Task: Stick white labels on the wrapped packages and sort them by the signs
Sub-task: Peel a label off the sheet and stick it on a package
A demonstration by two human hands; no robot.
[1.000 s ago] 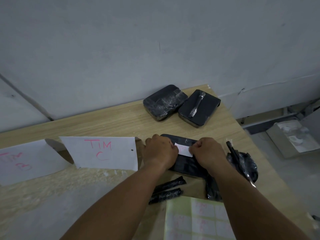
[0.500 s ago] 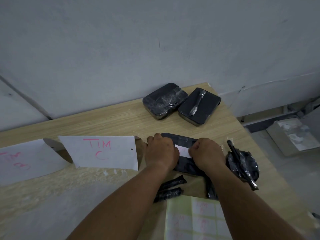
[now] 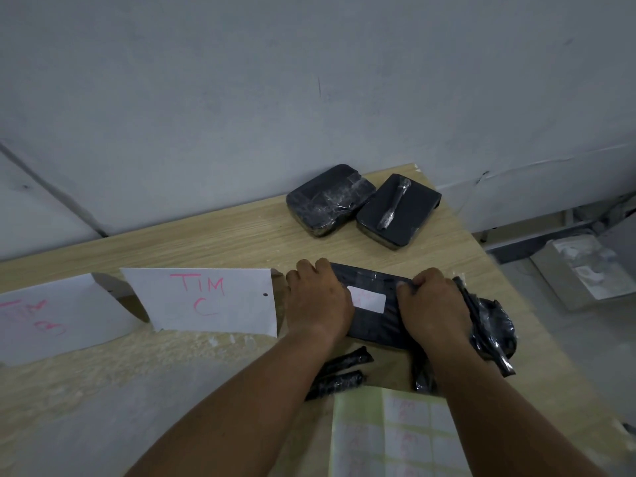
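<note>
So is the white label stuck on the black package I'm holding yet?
On: the white label lies flat on top of the black package, between the left hand and right hand gripping its ends.

flat black packages point(image 3: 328, 201) point(image 3: 397, 210) point(image 3: 375, 328): 3, so two at the back plus one up front
small wrapped rolls point(image 3: 344, 361) point(image 3: 339, 382): 2
crumpled black bundle point(image 3: 495, 325): 1 I think, honestly can't tell if it's more than one thing
paper signs point(image 3: 206, 297) point(image 3: 44, 315): 2
white label point(image 3: 366, 299) stuck on: just 1
label sheet point(image 3: 389, 435): 1
hands: 2, left hand point(image 3: 320, 297) and right hand point(image 3: 430, 304)
</note>
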